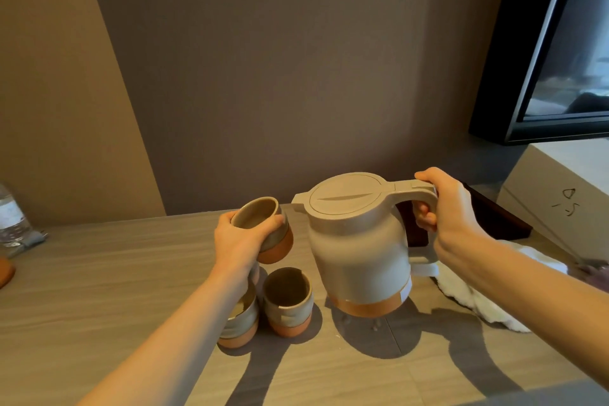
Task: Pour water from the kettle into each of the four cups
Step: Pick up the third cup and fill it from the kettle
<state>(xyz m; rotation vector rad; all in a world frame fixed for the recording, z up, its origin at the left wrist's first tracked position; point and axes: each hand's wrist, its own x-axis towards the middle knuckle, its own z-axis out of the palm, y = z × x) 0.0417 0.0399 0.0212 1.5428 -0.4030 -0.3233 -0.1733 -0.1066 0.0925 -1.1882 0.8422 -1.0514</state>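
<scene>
Your left hand (239, 236) wraps around a cup (263, 227), holding it tilted above the tabletop (99, 273), just beside the kettle (359, 247) spout. Your right hand (441, 208) clenches the kettle handle, kettle lifted. Two more cups (287, 300) stand below, by your left forearm.

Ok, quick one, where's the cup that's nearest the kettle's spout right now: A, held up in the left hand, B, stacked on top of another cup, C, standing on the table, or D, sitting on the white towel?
A: the left hand grips the cup in the air beside the spout of the kettle, above the cups standing on the table.
</scene>
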